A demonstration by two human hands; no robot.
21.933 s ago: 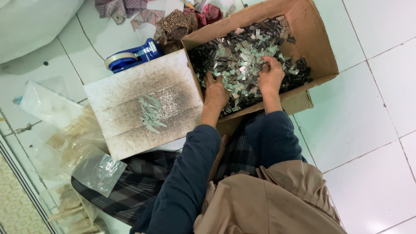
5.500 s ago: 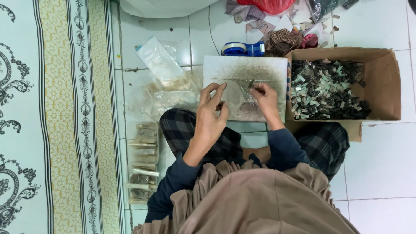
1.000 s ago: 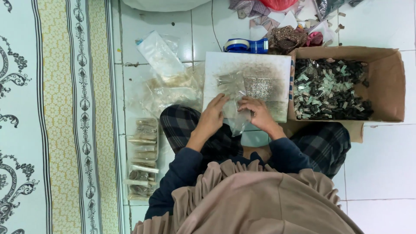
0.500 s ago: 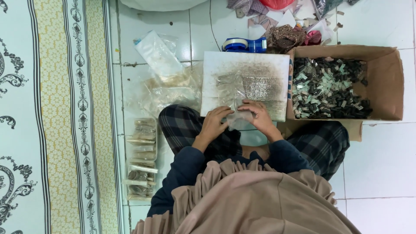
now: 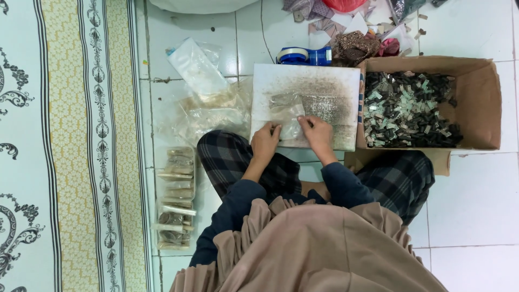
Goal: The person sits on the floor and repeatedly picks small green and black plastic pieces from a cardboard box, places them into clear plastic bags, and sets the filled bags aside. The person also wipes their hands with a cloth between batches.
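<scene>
Plastic bag, small & clear, is lying on the near part of a white board w/ both hands pinching its lower edge: left hand is gripping the bag's left corner btwn thumb & fingers, right hand is closing on the right corner, fingers curled over the film. Bag is looking partly filled w/ small grey bits, though contents are too blurred to tell exactly. Board is sitting on the tiled floor in front of the person's crossed legs, its top smudged grey-brown toward the far edge. Just right of the board, touching its side, a cardboard box is standing open, holding a heap of small dark & pale green pieces. Beyond the board's far edge a blue tape dispenser is lying next to a pile of fabric scraps. Left of the board, loose clear bags are spreading in a crumpled heap, w/ one longer flat packet lying at an angle beyond them. Near the person's left knee, a row of filled small packets is lining up along the edge of a patterned mat. Person is wearing dark blue sleeves, plaid trousers & a tan cloth draping down the front.
</scene>
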